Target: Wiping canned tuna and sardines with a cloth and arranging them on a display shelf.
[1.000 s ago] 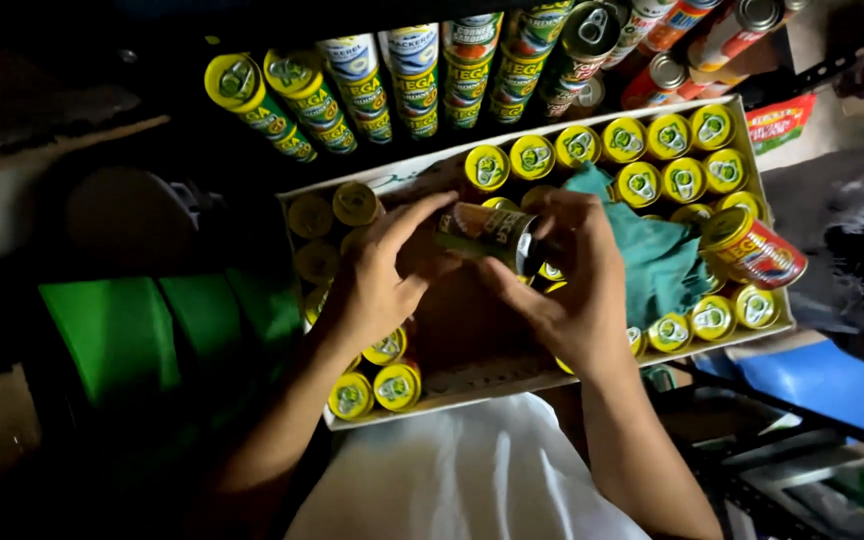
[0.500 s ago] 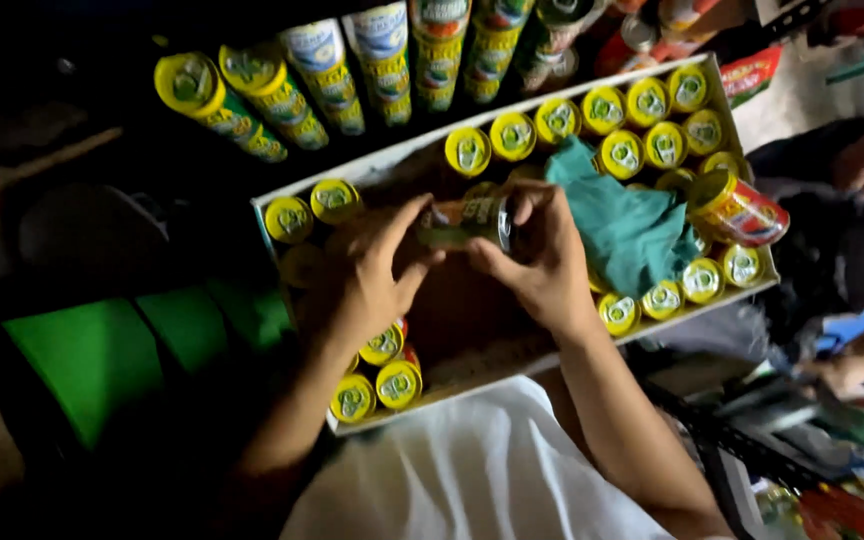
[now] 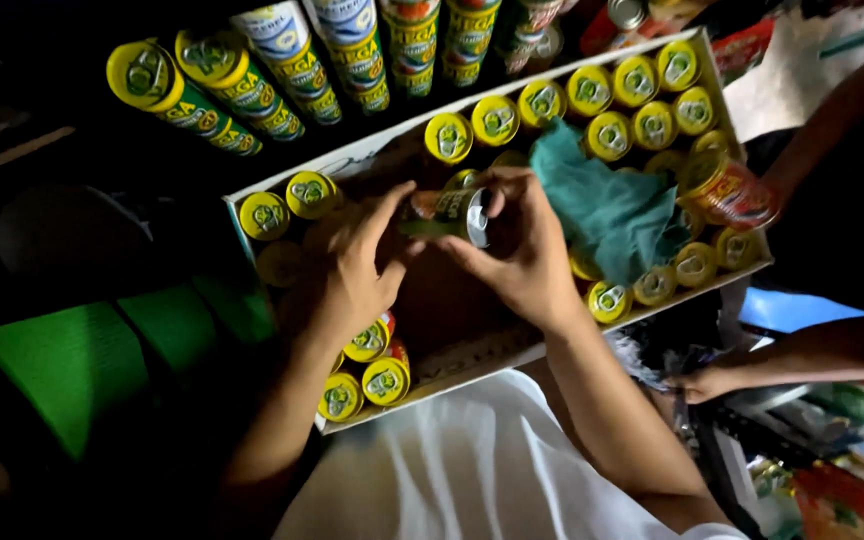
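Dim surroundings frame a shallow cardboard tray [image 3: 392, 155] that rests across the person's lap, where a white garment [image 3: 452, 470] fills the near edge of the view. At the tray's near left corner stand a few yellow-lidded cans [image 3: 367, 380], upright with their pull-tab tops facing the camera. Above the bare middle of the tray, the left hand [image 3: 357, 265] and the right hand [image 3: 522, 255] meet on a single can [image 3: 452, 212], both grasping it: the left fingers close on its body end, and the right fingers curl around its lidded end with the thumb beneath. This held can lies on its side, its long axis running roughly left to right and level with the tray, its silver lid pointing right toward the right palm. Just right of the right hand a teal cloth [image 3: 607, 205] lies crumpled over more cans, and a red-labelled can [image 3: 727, 190] lies tilted on top near the tray's right wall. Along the far wall runs a row of upright yellow lids [image 3: 572, 100]. Beyond the tray, stacked cans [image 3: 252, 95] lie on their sides in the dark. At the right, another person's hand [image 3: 707, 382] rests low beside the tray.
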